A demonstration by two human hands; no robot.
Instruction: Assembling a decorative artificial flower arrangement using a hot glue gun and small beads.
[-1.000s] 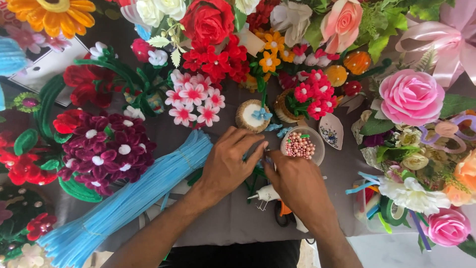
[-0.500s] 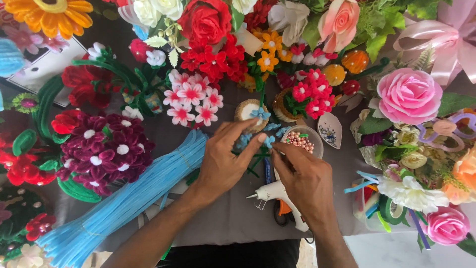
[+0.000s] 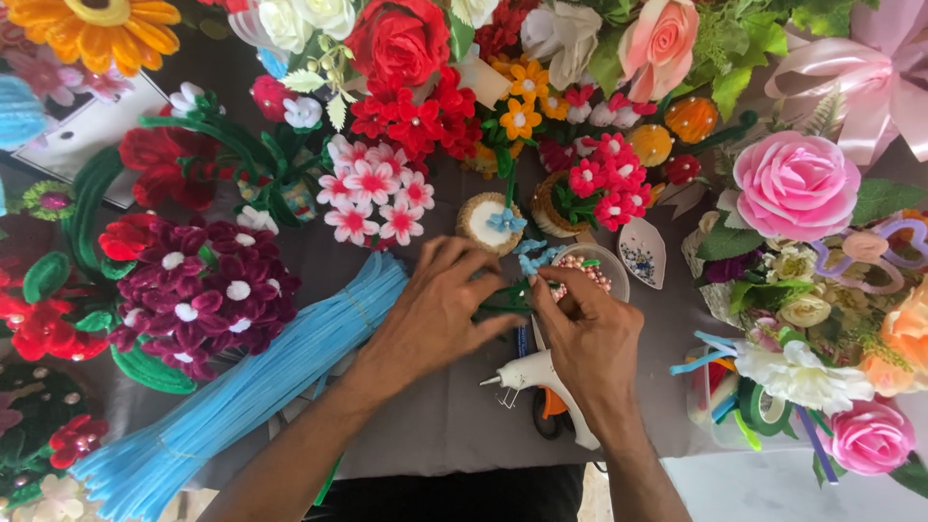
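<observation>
My left hand [image 3: 440, 314] and my right hand [image 3: 585, 338] meet over the middle of the grey table, fingers pinched on a thin green pipe-cleaner stem [image 3: 503, 307] with small light-blue petals [image 3: 534, 257] at its far end. Just beyond my right fingers sits a small bowl of pink and white beads [image 3: 585, 271]. A white glue gun [image 3: 536, 375] lies on the table under my right wrist. A thick bundle of light-blue pipe cleaners [image 3: 251, 387] runs along beside my left forearm.
Handmade flowers ring the work spot: dark red blooms [image 3: 208, 290] left, pink-white blossoms [image 3: 372, 193] and red roses [image 3: 401, 39] behind, a pink ribbon rose [image 3: 795, 184] right. A small round pot with a blue flower [image 3: 491, 222] stands nearby. Orange-handled scissors [image 3: 551, 411] lie under the glue gun.
My right hand has shifted right and forward, uncovering the glue gun. Both hands have closed together on the green stem, and the blue petal piece has come up near the bead bowl.
</observation>
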